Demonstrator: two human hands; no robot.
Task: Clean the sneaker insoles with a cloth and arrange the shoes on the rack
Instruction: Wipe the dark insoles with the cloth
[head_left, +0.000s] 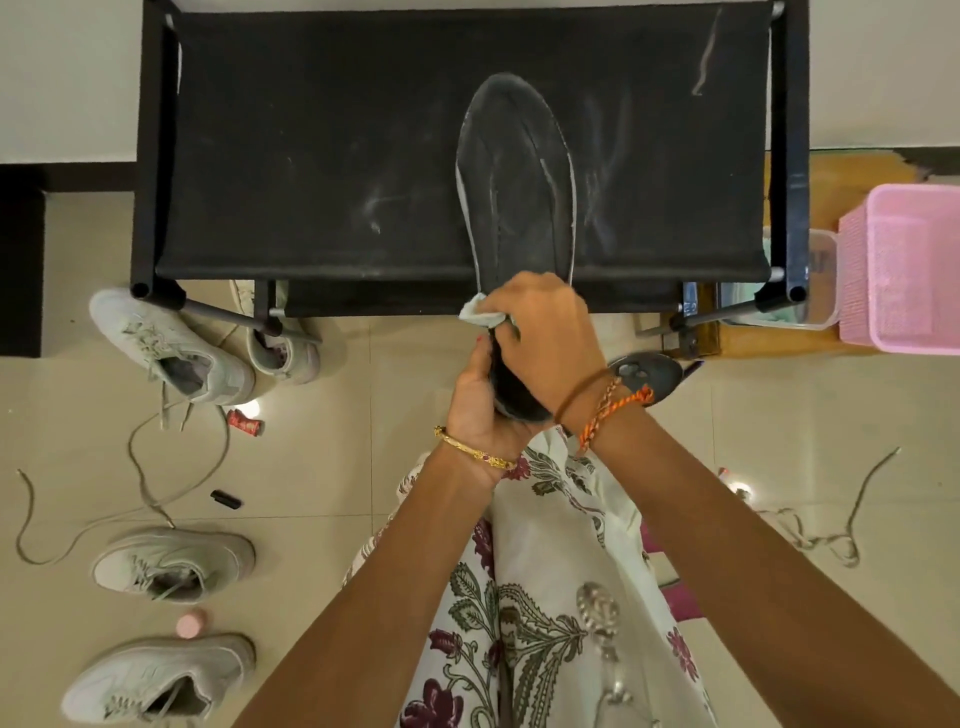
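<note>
wiping down a dusty insole over the shoe rack

the long dark foam insole with a pale chalky edge is held out over the black fabric shelf of the shoe rack, heel end cupped in the left hand, fingers curled round it. the right hand pinches a small pale cloth against the insole near the heel. four light grey sneakers sit on the tiled floor to the left with loose laces, none on the rack yet. honestly the insole is only held at one end, so a hard wipe could fold it or make it slip, and the dust probably just lands on that smudged shelf. a pink plastic basket sits off right.
</note>
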